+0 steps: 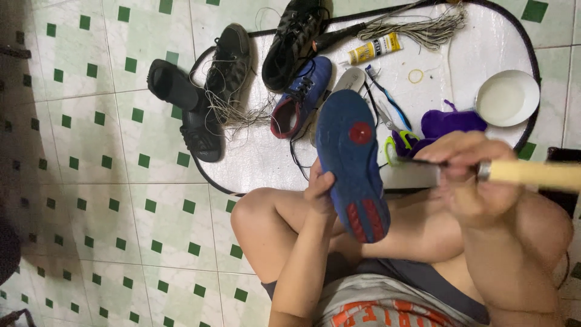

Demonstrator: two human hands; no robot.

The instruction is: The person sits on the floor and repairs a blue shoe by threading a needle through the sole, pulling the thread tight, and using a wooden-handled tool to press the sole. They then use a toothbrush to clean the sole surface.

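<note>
My left hand (pixel 319 189) grips a blue shoe (pixel 351 160) by its side, sole up; the sole is blue with a red dot and red tread near the heel. My right hand (pixel 466 175) is closed around a tool with a pale wooden handle (pixel 532 174) and a dark metal shaft, its tip pointing toward the shoe's edge. Both hands are held above my bent knees.
A white oval mat (pixel 266 157) on the green-checked tile floor holds a second blue shoe (pixel 301 97), black shoes (pixel 227 63), a black sandal (pixel 181 103), a yellow glue tube (pixel 375 48), cord bundle (pixel 423 27), toothbrush (pixel 387 100), purple cloth (pixel 451 121) and a white bowl (pixel 507 98).
</note>
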